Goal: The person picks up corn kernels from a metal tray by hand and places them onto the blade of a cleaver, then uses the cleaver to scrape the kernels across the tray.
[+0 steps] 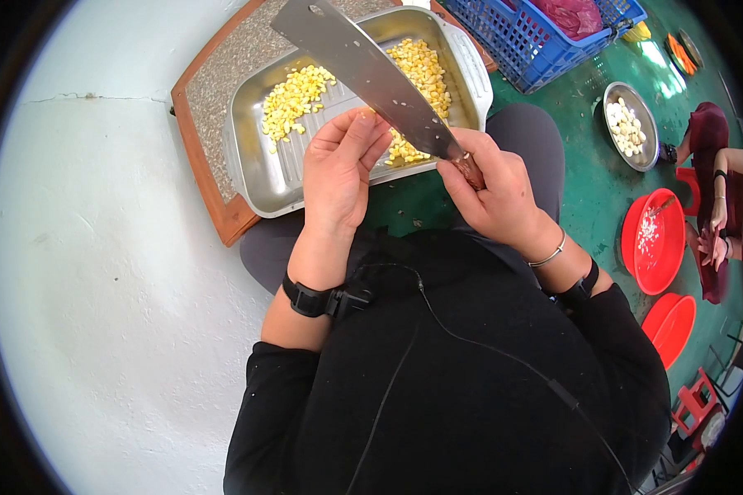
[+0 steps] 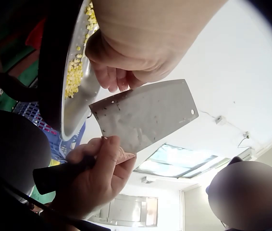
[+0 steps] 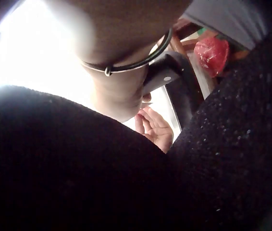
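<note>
My right hand (image 1: 499, 177) grips the brown handle of a cleaver (image 1: 380, 74), its broad blade slanting up and left over a metal pan (image 1: 272, 181). Bits of food cling to the blade. Close by the blade's lower edge is my left hand (image 1: 337, 169), fingers loosely bent and thumb near the fingertips. In the left wrist view, those fingers hang right at the blade (image 2: 148, 110). Cut yellow corn kernels (image 1: 293, 99) lie in the pan on both sides of the blade. The right wrist view mostly shows dark clothing, with the left hand (image 3: 156, 131) partly visible.
The pan rests on a wood-framed, speckled tabletop (image 1: 210, 115) beside a white wall (image 1: 99, 247). A blue basket (image 1: 537, 54) stands beyond it. On the green floor are a metal bowl of pale pieces (image 1: 625, 124) and red basins (image 1: 656, 239), with another person's hands (image 1: 714, 239) nearby.
</note>
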A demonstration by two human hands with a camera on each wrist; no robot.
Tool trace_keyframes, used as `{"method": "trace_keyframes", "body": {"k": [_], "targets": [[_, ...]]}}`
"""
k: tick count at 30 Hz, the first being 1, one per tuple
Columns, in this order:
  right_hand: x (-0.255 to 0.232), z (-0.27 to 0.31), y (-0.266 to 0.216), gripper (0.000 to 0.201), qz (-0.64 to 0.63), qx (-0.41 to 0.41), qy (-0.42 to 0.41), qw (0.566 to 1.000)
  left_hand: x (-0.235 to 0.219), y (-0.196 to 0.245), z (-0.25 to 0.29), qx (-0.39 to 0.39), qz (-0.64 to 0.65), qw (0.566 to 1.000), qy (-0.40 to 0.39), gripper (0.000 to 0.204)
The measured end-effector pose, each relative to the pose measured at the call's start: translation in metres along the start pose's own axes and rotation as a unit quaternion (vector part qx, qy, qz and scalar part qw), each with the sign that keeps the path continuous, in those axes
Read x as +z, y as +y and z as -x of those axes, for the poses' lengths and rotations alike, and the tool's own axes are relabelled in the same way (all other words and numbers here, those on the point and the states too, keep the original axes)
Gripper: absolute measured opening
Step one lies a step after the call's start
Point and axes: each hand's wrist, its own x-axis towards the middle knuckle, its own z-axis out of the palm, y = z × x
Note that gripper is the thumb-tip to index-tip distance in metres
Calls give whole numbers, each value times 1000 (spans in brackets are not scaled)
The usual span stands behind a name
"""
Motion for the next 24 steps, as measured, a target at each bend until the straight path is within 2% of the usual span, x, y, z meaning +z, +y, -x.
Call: {"method": "trace_keyframes", "body": {"k": [5, 13, 15, 20, 22, 23, 24], "targets": [[1, -1, -1, 31, 2, -1, -1, 1000, 1, -2, 2, 14, -25, 1000, 0, 13], [5, -1, 3, 33, 14, -22, 10, 1000, 0, -3, 2, 61, -143, 988, -18, 12], [5, -3, 4, 34, 40, -64, 24, 997, 3, -2, 3, 64, -153, 986, -16, 13], [1, -5, 4, 34, 63, -57, 25, 996, 2, -2, 2, 76, -180, 980, -21, 13], [-2, -6, 5, 33, 69, -45, 21, 996, -3, 4, 0, 97, -367, 924, -41, 10], [-3, -6, 5, 32, 60, -10, 28, 998, -7, 7, -1, 97, -367, 924, -41, 10], [-4, -6, 6, 31, 50, 26, 34, 998, -12, 12, -2, 104, -465, 877, -62, 10]]}}
